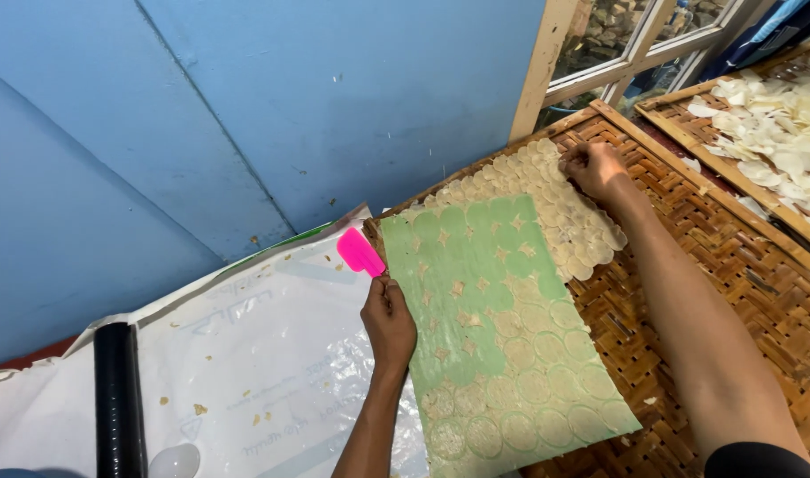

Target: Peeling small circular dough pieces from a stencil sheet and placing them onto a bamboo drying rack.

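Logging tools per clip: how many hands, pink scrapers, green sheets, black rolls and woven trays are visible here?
Hands: 2, left hand and right hand
Pink scraper: 1
Green sheet: 1
Black roll: 1
Woven trays: 2, near tray and far tray
Total: 7

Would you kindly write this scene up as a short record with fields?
Left hand: holds a pink scraper at the edge of the green sheet
Right hand: grips the far edge of the pale round wafers
Green sheet: lies on a woven bamboo tray, marked with round imprints
Nearby: black roller on white plastic sheeting; second tray of pale chips
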